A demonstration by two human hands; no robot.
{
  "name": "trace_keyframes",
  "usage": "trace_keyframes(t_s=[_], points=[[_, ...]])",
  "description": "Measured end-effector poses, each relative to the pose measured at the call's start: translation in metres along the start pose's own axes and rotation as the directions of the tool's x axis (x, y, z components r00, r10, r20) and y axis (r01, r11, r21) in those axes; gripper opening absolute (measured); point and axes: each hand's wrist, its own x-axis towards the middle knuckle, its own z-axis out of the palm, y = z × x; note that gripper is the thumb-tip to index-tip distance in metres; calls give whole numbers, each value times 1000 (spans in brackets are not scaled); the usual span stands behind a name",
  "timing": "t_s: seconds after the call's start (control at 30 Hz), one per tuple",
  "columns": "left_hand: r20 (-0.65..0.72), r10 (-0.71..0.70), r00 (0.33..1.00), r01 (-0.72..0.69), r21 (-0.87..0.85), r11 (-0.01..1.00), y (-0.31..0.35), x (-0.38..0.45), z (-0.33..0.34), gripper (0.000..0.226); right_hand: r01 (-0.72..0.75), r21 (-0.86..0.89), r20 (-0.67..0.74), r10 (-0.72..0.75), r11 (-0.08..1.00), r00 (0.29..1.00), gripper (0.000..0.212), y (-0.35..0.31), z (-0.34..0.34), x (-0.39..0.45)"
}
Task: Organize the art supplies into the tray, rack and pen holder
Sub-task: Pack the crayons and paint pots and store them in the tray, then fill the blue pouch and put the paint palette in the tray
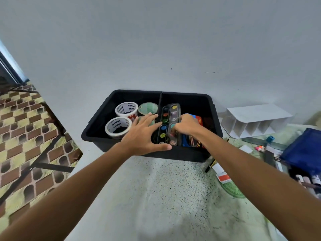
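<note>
A black divided tray [215, 115] stands at the back of the table. Its left compartment holds white tape rolls [119, 126] and a green one [147, 108]. A watercolour palette [171, 117] with round paint pans stands in the right compartment against the divider, beside a red and blue pencil box [199, 119]. My left hand [144, 134] lies spread over the tray's front rim, fingers straight, touching the palette's left side. My right hand [186, 126] curls over the palette's right edge and grips it.
A white rack [251, 122] with upright slots lies to the right of the tray. A blue pouch [304, 150], a black pen [211, 164], a blue sharpener [270, 139], erasers and a green protractor [232, 188] are scattered at the right. The floor shows beyond the table's left edge.
</note>
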Motion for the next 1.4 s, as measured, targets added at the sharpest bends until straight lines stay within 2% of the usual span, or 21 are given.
trace_keyframes(t_s=[0.17,0.33,0.4,0.53,0.7,0.77,0.83,0.97,1.07,1.2,1.27,1.4], points=[[9,4,1000,-4,-7,1000,1,-1,0,113,13,7,56,-13,1000,998,22,8,5,7],[-2,8,1000,-8,-12,1000,0,-1,1,114,78,9,42,-78,997,996,32,7,9,3],[-1,9,1000,-9,-17,1000,-1,-1,2,116,120,-65,30,-118,991,993,32,9,10,1],[-6,8,1000,-9,-10,1000,-1,-1,2,116,186,-246,22,-186,951,982,10,9,8,-8],[-47,30,998,-30,7,1000,-1,-3,3,114,252,-395,67,-246,883,967,17,6,2,-23],[-35,27,999,-26,31,999,-3,-2,3,113,287,-364,110,-265,886,958,15,7,-2,-28],[-11,19,1000,-18,49,999,-4,1,3,113,334,-243,109,-317,911,942,25,10,-9,-36],[51,28,998,-33,102,994,2,14,-4,119,458,-27,-65,-458,889,886,28,24,-29,-66],[106,108,988,-118,92,989,26,31,-13,115,507,37,-257,-483,861,837,24,48,-53,-84],[4,256,967,-256,-24,966,89,55,-17,102,443,129,-398,-363,887,842,21,100,-92,-100],[-32,346,938,-347,-26,938,134,64,-15,92,390,126,-440,-301,912,846,21,131,-114,-110],[24,464,885,-462,-58,885,221,85,4,84,275,191,-488,-151,942,859,20,198,-151,-126]])
